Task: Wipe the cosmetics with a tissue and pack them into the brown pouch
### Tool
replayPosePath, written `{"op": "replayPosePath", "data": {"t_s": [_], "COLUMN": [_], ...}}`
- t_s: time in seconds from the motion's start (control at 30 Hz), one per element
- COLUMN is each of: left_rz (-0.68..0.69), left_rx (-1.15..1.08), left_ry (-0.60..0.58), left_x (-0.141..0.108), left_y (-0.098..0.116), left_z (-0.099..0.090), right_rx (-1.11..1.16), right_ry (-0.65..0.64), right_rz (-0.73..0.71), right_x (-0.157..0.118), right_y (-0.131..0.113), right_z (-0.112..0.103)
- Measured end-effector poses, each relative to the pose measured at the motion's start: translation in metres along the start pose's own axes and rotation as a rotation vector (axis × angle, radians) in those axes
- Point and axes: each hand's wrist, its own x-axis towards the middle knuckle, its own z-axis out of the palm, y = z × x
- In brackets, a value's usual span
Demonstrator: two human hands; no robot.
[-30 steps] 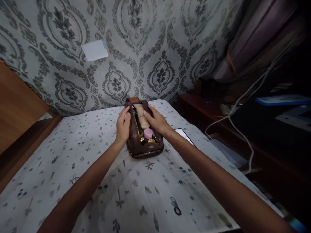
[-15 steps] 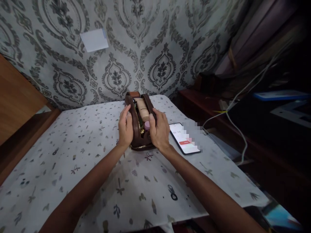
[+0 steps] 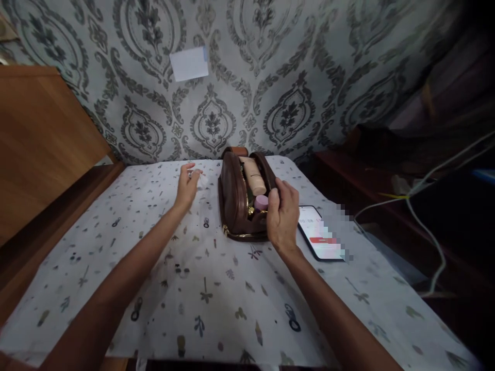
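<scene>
Head view: the bag (image 3: 233, 198) could be tipped if pushed by the loosely spread right hand (image 3: 284, 216); left hand's (image 3: 187, 190) grip cannot be told.

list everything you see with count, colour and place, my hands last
bag: 1, brown, open on the cloth
tube: 1, beige, in the bag
cap: 1, pinkish purple, in the bag near the tube's lower end
phone: 1, dark edge, bright screen, on the cloth right of the bag
cloth: 1, white with printed motifs, under the bag
paper: 1, white, on the wall
wall: 1, grey patterned, behind
wood panel: 1, brown, far left
cable: count unclear, white, right
left hand: 1, bare, left of the bag
right hand: 1, bare, at the bag's right side
</scene>
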Motion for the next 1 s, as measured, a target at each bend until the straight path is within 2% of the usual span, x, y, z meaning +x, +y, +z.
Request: {"op": "replayPosePath", "data": {"t_s": [0.07, 0.13, 0.27, 0.37, 0.43, 0.5, 0.63, 0.73, 0.8, 0.9, 1.0], "left_rz": [-0.005, 0.029, 0.145, 0.200, 0.201, 0.175, 0.106, 0.107, 0.084, -0.025, -0.044], "left_rx": [0.148, 0.215, 0.277, 0.296, 0.317, 0.357, 0.444, 0.460, 0.416, 0.253, 0.172], "left_ry": [-0.077, -0.134, -0.244, -0.411, -0.492, -0.499, -0.420, -0.461, -0.518, -0.479, -0.411], "left_x": [0.010, 0.012, -0.013, -0.041, -0.055, -0.062, -0.060, -0.050, -0.036, 0.004, 0.061], "left_y": [-0.012, -0.016, -0.020, -0.030, -0.041, -0.052, -0.061, -0.054, -0.043, -0.024, -0.009], "left_z": [-0.020, -0.030, -0.021, -0.010, -0.012, -0.023, -0.055, -0.065, -0.061, -0.039, -0.003], "right_rx": [-0.015, -0.024, -0.024, -0.020, -0.018, -0.010, 0.004, 0.009, 0.015, 0.018, -0.003], "right_ry": [0.022, 0.027, 0.028, 0.023, 0.014, 0.002, -0.014, -0.028, -0.029, -0.029, -0.041], "right_rz": [-0.018, -0.037, -0.050, -0.048, -0.045, -0.046, -0.041, -0.029, -0.016, 0.002, 0.003], "right_x": [-0.003, -0.004, -0.004, -0.005, -0.005, -0.006, -0.006, -0.006, -0.007, -0.007, -0.008], "right_y": [0.000, 0.001, 0.002, 0.003, 0.003, 0.003, 0.004, 0.004, 0.004, 0.004, 0.003], "right_z": [0.001, 0.002, 0.003, 0.002, 0.001, 0.000, -0.001, -0.002, -0.002, -0.002, -0.004]}}
